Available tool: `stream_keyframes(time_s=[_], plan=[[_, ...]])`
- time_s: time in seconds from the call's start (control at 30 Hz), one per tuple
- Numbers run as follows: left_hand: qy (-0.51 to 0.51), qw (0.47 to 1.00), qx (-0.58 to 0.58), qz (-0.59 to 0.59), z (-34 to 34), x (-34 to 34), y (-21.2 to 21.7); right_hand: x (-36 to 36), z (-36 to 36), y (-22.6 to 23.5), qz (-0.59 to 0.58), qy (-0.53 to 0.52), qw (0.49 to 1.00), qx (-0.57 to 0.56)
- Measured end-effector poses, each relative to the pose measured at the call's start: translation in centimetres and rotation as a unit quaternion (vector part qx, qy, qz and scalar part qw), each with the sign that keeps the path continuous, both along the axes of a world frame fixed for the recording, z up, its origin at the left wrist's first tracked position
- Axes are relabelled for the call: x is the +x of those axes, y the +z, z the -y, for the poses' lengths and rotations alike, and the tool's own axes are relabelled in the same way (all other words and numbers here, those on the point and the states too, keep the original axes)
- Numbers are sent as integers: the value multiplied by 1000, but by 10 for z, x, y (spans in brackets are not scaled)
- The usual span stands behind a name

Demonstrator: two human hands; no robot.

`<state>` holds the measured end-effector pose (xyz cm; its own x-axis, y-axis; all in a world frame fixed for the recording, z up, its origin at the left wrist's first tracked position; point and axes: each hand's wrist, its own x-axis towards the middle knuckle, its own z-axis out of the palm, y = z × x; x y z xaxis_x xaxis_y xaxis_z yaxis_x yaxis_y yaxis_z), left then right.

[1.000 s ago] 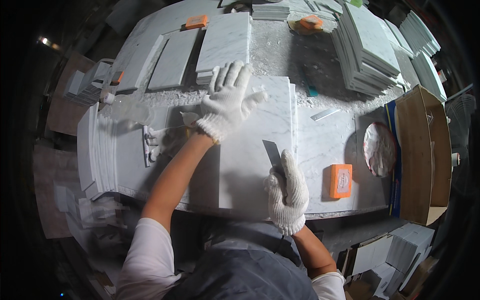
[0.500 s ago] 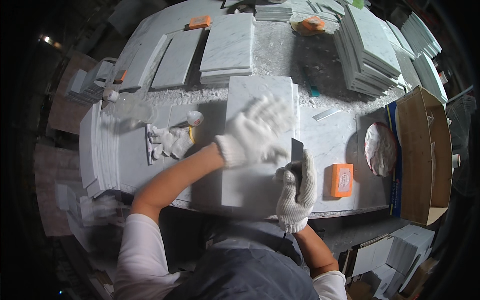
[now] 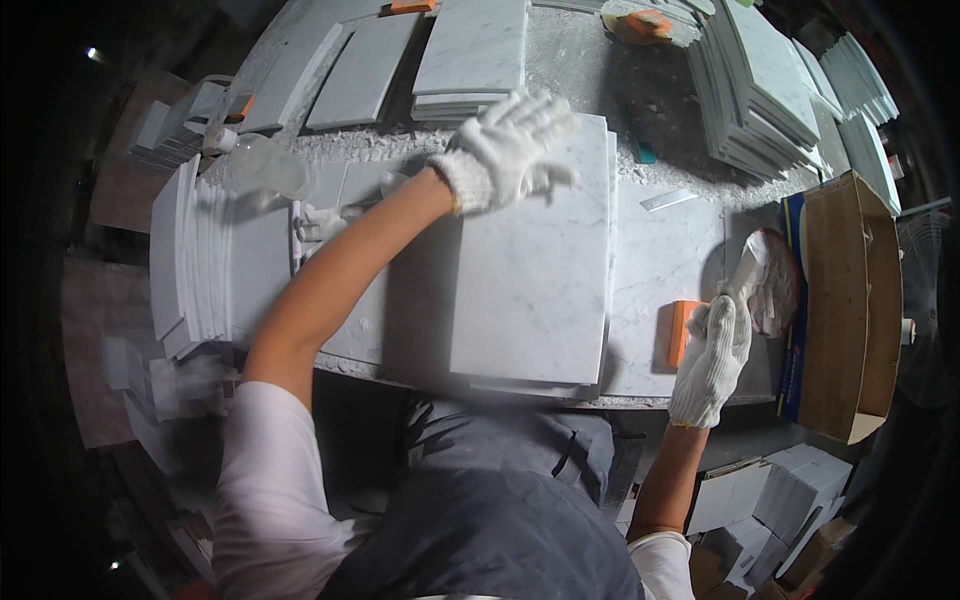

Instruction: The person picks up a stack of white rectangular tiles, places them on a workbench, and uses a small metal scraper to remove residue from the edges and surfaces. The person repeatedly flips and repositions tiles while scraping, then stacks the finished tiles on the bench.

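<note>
Closest to the bench edge, the right hand (image 3: 712, 360) in a white knit glove reaches beside an orange block (image 3: 683, 330); I cannot tell whether its fingers grip anything. The white marble tile (image 3: 535, 270) lies flat in front of the person, on a few more tiles. The left hand (image 3: 505, 150) rests spread wide on its far end. Stacks of tiles (image 3: 755, 95) wait beyond, so plenty looks left.
</note>
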<state>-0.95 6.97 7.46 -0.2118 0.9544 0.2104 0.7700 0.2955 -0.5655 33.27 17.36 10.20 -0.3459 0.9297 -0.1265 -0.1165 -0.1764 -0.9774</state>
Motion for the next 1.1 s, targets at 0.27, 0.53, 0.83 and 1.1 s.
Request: stream_keyframes(time_s=[0.27, 0.53, 0.83, 1.1], plan=[[-23, 969, -18, 246, 2, 2, 34, -34, -26, 5, 45, 93, 995, -13], [-33, 980, 23, 196, 10, 6, 25, -87, -54, 28, 63, 195, 973, 106], [-101, 966, 47, 231, 10, 17, 14, -150, -68, 22, 145, 290, 931, 167], [-135, 900, 154, 386, 64, 114, 31, -191, -68, 15, 237, 313, 804, 447]])
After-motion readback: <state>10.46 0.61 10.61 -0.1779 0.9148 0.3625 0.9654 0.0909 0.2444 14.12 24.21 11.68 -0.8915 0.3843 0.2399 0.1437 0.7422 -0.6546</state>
